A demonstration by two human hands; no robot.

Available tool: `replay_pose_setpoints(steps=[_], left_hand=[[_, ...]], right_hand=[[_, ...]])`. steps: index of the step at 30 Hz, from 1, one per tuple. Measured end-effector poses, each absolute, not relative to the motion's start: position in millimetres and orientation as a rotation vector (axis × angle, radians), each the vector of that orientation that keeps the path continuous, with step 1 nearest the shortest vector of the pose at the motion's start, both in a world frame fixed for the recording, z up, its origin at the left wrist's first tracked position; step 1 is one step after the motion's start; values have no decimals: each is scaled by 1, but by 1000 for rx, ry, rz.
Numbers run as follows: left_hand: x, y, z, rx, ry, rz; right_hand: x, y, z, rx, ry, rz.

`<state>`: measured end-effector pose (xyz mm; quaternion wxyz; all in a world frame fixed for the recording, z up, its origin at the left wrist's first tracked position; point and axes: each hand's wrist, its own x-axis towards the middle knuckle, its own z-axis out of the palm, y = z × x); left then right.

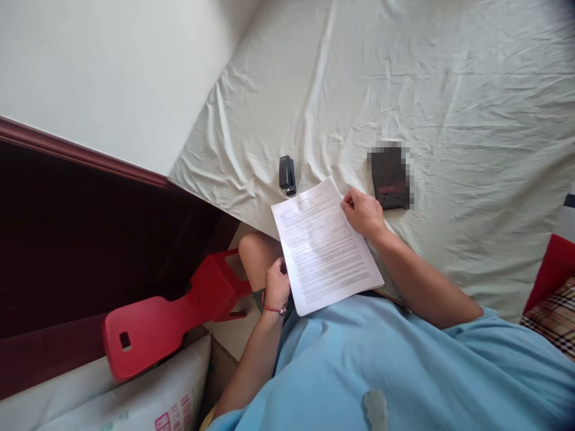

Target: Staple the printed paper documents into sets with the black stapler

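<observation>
A stack of printed papers [327, 251] lies tilted in front of me, its lower edge against my blue shirt and its upper part over the bed edge. My left hand [277, 286], with a red string bracelet at the wrist, is closed on the left edge of the papers; some of its fingers are hidden beneath. My right hand [363, 212] is closed with thumb and fingers pinching the upper right edge. Just beyond the top left corner of the papers, a black stapler [286, 175] lies on the sheet, apart from both hands.
A dark, partly blurred flat object [389, 179] lies right of the papers on the wrinkled pale bedsheet [471, 149]. At lower left stand a red plastic chair [148, 335] and a white printed sack [157, 395]. Dark red wood [90, 239] borders the left side; a plaid cloth [552, 311] is at far right.
</observation>
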<state>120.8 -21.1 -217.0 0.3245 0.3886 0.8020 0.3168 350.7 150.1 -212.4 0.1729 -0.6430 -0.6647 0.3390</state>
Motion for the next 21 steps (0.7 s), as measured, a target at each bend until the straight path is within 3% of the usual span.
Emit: replay_pose_setpoints(steps=[7, 15, 21], left_hand=[[125, -22, -208, 1126, 2156, 684], [126, -18, -187, 1566, 2335, 224], [138, -14, -155, 1601, 2134, 661]], right_hand=[[351, 150, -211, -1833, -1895, 953], [351, 150, -210, -1834, -1888, 958], [351, 150, -211, -1842, -1895, 956]])
